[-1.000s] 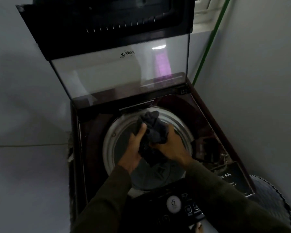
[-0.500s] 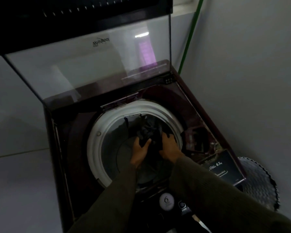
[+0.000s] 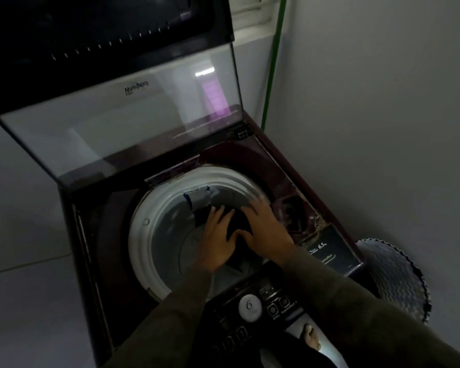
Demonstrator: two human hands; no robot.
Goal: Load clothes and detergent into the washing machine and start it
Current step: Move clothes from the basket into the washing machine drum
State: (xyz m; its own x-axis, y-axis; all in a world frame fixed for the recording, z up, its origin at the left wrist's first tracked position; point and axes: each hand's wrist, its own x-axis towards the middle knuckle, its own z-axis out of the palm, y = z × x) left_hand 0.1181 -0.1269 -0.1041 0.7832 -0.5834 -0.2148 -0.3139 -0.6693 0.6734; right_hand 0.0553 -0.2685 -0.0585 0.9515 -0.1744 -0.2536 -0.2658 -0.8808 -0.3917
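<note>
A dark top-loading washing machine (image 3: 96, 235) stands with its glass lid (image 3: 117, 123) raised. Its white drum rim (image 3: 149, 213) rings the open tub. A dark garment (image 3: 237, 224) lies inside the drum, seen between my hands. My left hand (image 3: 218, 240) hovers over the drum with its fingers spread and straight. My right hand (image 3: 266, 229) is beside it, fingers splayed, slightly blurred. Neither hand grips the garment. Whether the palms touch it is unclear.
The control panel (image 3: 252, 306) with a round dial sits at the machine's near edge. A dark woven laundry basket (image 3: 393, 277) stands on the floor at the right, against the wall. A green pipe (image 3: 272, 62) runs up the back corner. My bare foot (image 3: 311, 338) shows below.
Both hands held the dark garment above the drum, lowered it inside, and have now released it with the fingers spread open.
</note>
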